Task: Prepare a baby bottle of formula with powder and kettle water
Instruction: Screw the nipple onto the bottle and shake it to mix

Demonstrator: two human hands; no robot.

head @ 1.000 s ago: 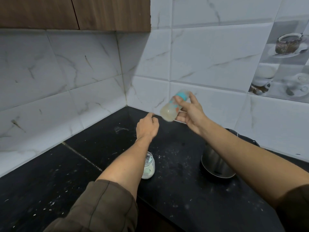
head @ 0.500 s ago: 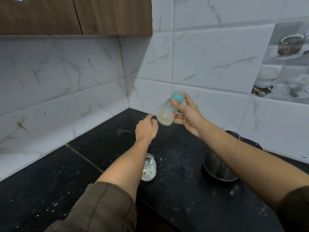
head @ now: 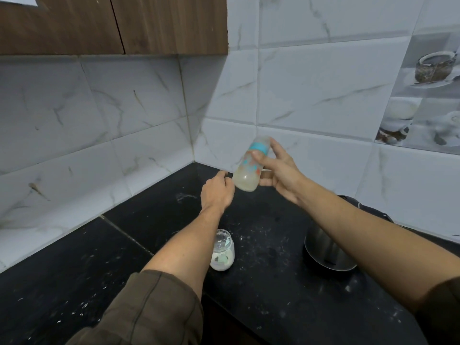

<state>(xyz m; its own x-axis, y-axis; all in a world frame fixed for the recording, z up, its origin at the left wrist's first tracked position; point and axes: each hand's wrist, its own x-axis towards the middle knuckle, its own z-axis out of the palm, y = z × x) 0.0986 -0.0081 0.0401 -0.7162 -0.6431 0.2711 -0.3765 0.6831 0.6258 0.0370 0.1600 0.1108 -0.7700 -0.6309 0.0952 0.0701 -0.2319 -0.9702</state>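
Note:
My right hand (head: pixel 280 174) holds the baby bottle (head: pixel 250 169) in the air above the black counter, thumb and fingers round its body. The bottle is nearly upright, leaning slightly, its teal collar on top and milky liquid in its lower part. My left hand (head: pixel 217 192) hovers just left of the bottle's base with loosely curled fingers, holding nothing. A small glass jar of white powder (head: pixel 222 250) stands open on the counter beside my left forearm. A steel kettle (head: pixel 328 252) sits on the counter under my right forearm, partly hidden.
The black counter (head: pixel 268 290) is speckled with spilled powder and runs into a tiled corner (head: pixel 191 145). Brown wooden cabinets (head: pixel 114 23) hang at upper left. My brown sleeve (head: pixel 139 310) fills the lower foreground.
The bottle has swung from a strong tilt toward upright in my right hand. My left hand has stayed beside it; the view has shifted slightly.

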